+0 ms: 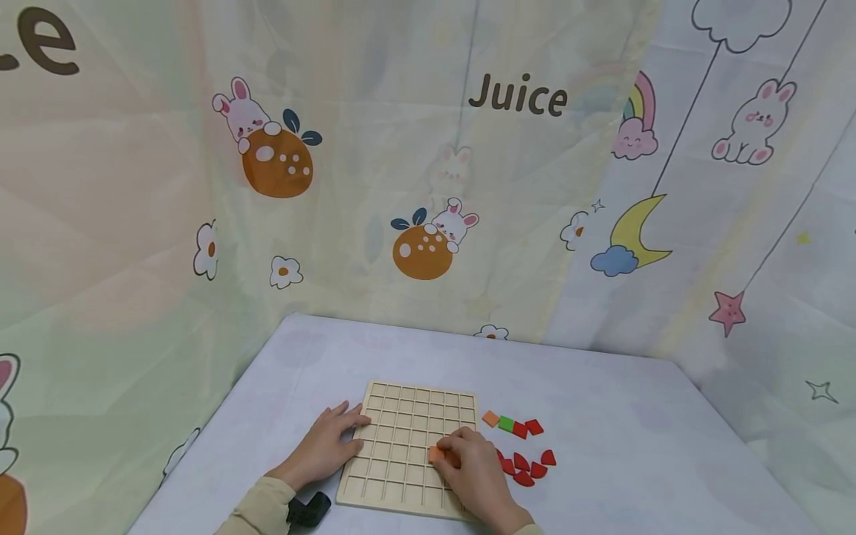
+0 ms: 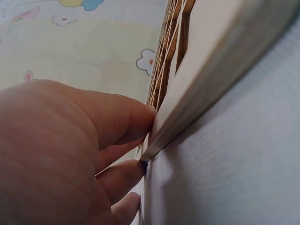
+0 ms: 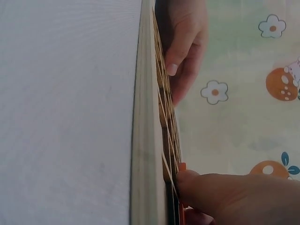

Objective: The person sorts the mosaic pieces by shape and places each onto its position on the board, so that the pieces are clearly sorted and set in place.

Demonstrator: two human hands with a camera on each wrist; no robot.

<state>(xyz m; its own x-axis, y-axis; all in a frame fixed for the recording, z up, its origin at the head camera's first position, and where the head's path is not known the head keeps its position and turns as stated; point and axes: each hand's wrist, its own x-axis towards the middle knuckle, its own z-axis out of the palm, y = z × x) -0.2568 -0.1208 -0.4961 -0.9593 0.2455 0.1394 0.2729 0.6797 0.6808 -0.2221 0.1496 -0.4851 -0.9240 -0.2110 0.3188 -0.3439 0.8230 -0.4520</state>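
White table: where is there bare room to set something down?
The widest bare patch on the white table lies right of the red pieces; another lies between the grid board and the table's back edge. It is crowded at the board's right side, with those pieces and the right grip, and at its left, with the left grip and a black object.

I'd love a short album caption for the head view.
The right hand pinches an orange tile at a wooden grid board; the left hand touches its edge, with red pieces alongside.
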